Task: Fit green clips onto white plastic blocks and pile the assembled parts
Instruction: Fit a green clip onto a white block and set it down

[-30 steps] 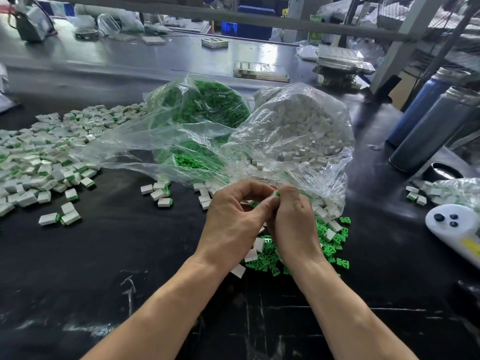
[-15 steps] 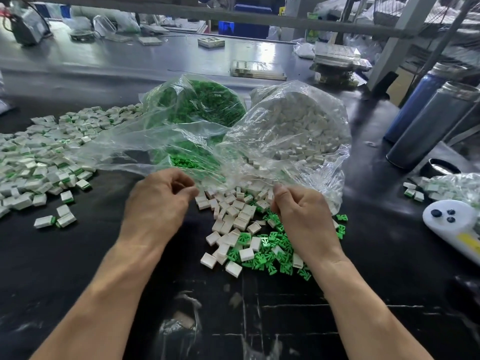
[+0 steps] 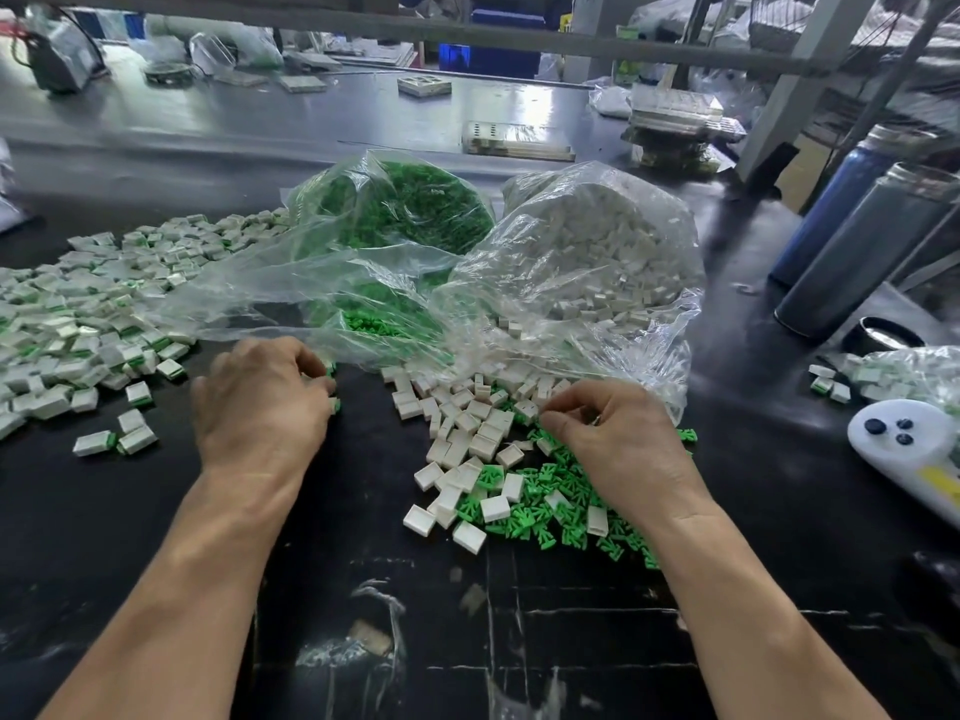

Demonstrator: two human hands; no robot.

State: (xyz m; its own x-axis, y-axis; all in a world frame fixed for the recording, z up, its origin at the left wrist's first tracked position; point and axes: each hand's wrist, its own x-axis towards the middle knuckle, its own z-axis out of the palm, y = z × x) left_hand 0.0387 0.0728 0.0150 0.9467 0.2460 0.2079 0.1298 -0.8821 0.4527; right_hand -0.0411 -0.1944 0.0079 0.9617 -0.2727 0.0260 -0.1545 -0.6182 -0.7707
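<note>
Green clips (image 3: 545,504) lie scattered on the black worktable (image 3: 363,589), mixed with loose white plastic blocks (image 3: 467,433) that spill from the mouth of a clear plastic bag of white blocks (image 3: 587,262). Just left of it, touching, stands a second clear bag of green clips (image 3: 400,210), open toward the person, with more clips lying in its slack lower fold. Far to the left spreads the pile of assembled parts (image 3: 78,314), white blocks each showing a green edge, with a few strays near its front. The left hand (image 3: 260,402) rests knuckles up between that pile and the spilled blocks, fingers curled under; a bit of green shows at the fingertips, but whether it grips a part cannot be told. The right hand (image 3: 618,439) sits over the loose heap, thumb and forefinger pinched together at the blocks; what it pinches cannot be made out. At the right stand two tall metal bottles (image 3: 872,252), a smaller bag of assembled pieces (image 3: 904,371) and a white handheld device (image 3: 914,449) with dark buttons.
</note>
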